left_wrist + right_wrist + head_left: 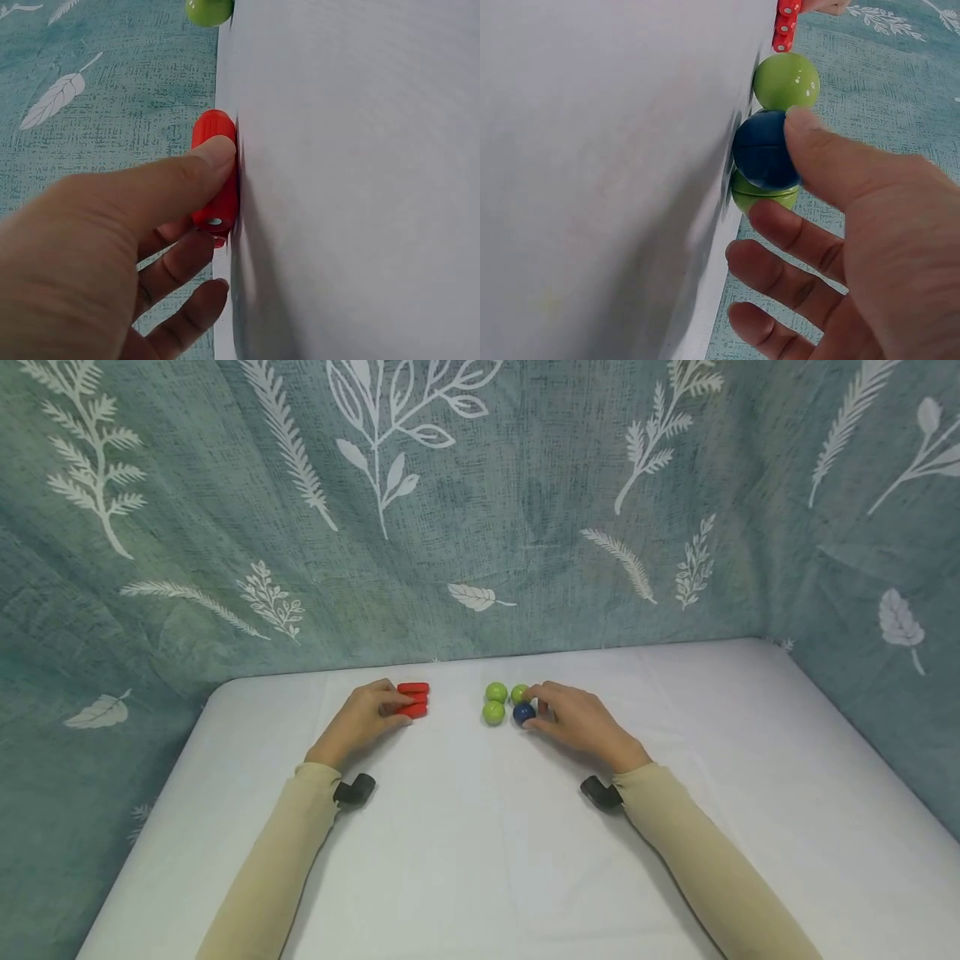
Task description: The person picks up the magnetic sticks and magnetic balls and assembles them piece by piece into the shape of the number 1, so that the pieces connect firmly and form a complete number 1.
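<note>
Three short red rod-shaped pieces with rounded ends lie in a stack-like row at the back of the table. My left hand pinches the nearest red rod, thumb along its near side and fingertips behind. A pale spot shows on the rod's end. To the right, my right hand holds a dark blue ball between thumb and fingers, the index finger partly hidden. Beside and behind the blue ball sit three green balls, among them a front left one and a back left one.
A white cloth covers the table. Along its far edge hangs a green curtain with white leaf prints. Each wrist carries a black camera, such as the left one. A gap separates the red rods from the balls.
</note>
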Available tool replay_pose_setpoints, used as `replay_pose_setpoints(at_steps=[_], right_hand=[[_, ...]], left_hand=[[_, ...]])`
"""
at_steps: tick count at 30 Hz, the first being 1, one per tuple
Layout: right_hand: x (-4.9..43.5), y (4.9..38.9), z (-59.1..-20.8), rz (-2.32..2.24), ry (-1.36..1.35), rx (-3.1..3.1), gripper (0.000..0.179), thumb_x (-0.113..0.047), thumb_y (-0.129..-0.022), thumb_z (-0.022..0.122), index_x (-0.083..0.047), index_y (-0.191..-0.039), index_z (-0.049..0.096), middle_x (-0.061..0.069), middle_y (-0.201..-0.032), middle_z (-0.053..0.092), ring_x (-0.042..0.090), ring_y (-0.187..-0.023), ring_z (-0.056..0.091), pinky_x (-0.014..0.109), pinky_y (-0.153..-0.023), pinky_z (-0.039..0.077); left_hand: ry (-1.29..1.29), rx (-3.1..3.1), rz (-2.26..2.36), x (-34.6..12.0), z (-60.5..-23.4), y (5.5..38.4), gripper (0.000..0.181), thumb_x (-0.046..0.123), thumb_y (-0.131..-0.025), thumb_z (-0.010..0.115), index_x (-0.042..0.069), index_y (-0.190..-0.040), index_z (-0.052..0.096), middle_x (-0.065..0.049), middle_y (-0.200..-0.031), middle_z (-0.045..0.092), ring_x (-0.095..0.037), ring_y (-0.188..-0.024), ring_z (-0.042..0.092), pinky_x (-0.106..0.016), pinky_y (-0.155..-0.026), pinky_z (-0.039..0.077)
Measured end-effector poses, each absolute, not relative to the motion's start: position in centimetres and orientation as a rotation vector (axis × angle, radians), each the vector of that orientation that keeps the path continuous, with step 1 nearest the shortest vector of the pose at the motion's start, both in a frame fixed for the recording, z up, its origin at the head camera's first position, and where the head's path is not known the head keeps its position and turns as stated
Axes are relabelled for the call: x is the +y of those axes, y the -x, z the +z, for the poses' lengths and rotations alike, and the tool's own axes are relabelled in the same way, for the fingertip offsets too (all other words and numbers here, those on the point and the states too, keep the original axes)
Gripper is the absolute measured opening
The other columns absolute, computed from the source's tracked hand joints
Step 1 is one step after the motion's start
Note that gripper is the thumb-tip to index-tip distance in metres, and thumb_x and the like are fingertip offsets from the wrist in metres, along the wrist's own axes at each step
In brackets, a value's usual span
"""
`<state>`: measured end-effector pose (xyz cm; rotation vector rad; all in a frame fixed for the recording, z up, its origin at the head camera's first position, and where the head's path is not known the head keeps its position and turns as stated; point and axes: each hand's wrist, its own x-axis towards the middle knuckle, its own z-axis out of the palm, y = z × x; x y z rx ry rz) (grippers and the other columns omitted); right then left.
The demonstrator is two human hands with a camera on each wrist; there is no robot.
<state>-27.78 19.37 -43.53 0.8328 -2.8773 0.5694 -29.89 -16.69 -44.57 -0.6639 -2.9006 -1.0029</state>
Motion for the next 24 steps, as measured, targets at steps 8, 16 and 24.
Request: replay_pose_setpoints(at_steps=[8,16,24], right_hand=[[19.27,27.75,-43.37,0.560,-0.883,-2.874,0.034,-0.024,-0.088,0.074,-0.020,-0.120,0.065,0.000,-0.096,0.063,0.009,-0.068,0.050,0.029,-0.062,0.045],[19.17,27.68,-43.44,0.593,-0.910,-2.878,0.033,-0.025,-0.088,0.075,-0.020,-0.120,0.066,0.002,-0.104,0.062,0.010,-0.071,0.050,0.029,-0.064,0.045],[19.14,27.77,-43.53,0.616,-0.919,-2.894,0.033,-0.024,-0.088,0.074,-0.020,-0.120,0.065,-0.001,-0.104,0.060,0.010,-0.072,0.050,0.028,-0.065,0.045]], left_hand=[[0.651,-2.930,-1.010,-16.51,-44.56,29.89,0.026,0.015,-0.084,0.078,0.011,-0.110,0.075,-0.004,-0.101,0.061,-0.021,-0.090,0.056,-0.037,-0.082,0.050],[0.658,-2.933,-0.982,-16.60,-44.73,29.98,0.022,0.014,-0.084,0.078,0.013,-0.106,0.076,-0.002,-0.096,0.062,-0.019,-0.083,0.054,-0.031,-0.074,0.048],[0.701,-2.907,-0.969,-16.64,-44.83,29.97,0.022,0.013,-0.084,0.079,0.013,-0.105,0.076,-0.001,-0.092,0.064,-0.017,-0.081,0.057,-0.031,-0.073,0.050]])
